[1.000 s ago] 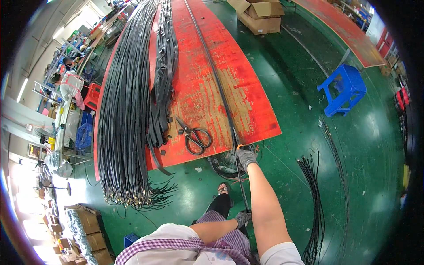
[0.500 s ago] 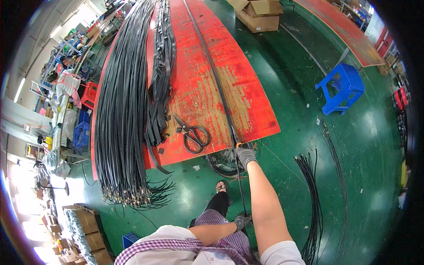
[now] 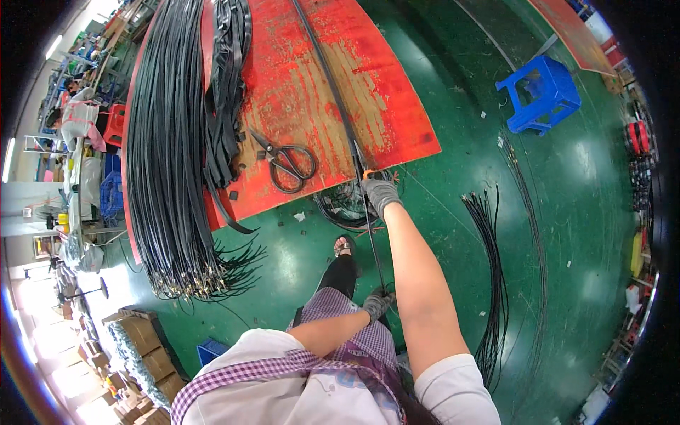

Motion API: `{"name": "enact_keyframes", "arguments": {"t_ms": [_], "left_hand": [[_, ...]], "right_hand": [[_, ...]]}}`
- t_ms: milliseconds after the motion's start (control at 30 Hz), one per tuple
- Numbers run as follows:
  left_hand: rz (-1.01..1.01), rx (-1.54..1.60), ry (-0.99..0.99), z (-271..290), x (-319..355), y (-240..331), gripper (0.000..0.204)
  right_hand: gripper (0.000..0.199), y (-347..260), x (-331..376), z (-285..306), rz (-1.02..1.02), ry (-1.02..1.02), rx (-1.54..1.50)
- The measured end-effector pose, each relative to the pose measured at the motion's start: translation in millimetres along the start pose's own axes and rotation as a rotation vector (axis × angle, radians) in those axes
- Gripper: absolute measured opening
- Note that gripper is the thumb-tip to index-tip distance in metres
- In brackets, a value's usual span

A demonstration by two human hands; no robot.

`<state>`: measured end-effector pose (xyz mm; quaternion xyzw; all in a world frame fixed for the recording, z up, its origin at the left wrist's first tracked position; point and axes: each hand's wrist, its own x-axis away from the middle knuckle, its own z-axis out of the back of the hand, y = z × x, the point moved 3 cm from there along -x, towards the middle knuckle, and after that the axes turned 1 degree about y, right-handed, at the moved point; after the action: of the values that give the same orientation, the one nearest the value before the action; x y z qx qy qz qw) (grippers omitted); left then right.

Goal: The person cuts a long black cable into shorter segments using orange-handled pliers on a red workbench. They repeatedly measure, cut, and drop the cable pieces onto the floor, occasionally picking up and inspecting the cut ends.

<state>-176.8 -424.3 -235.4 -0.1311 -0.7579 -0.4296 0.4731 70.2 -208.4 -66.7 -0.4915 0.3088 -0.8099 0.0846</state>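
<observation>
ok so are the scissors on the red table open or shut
Open. The scissors lie flat on the red table, blades spread in a V toward the upper left, loop handles apart, with no hand on them.

A single head-worn fisheye view looks steeply down from above the person's own chest. It faces forward over the red table (image 3: 312, 85), which fills the far upper middle, with the green floor (image 3: 552, 234) curving off right. The near forearms rise from the lower edge; the rim is probably too warped to judge.

scissors (image 3: 287, 161), blue stool (image 3: 540, 94), cardboard boxes (image 3: 145, 347)
</observation>
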Motion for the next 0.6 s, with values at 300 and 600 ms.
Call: {"name": "enact_keyframes", "arguments": {"t_ms": [300, 600], "left_hand": [[0.361, 0.714, -0.289, -15.5, 1.3, 11.4, 0.031], [0.144, -0.037, -0.214, -12.7, -15.7, -60.5, 0.041]], "right_hand": [[0.024, 19.1, -25.1, 4.4, 0.084, 0.087, -0.122], [0.025, 17.4, -29.5, 1.5, 0.383, 0.105, 0.104]]}}
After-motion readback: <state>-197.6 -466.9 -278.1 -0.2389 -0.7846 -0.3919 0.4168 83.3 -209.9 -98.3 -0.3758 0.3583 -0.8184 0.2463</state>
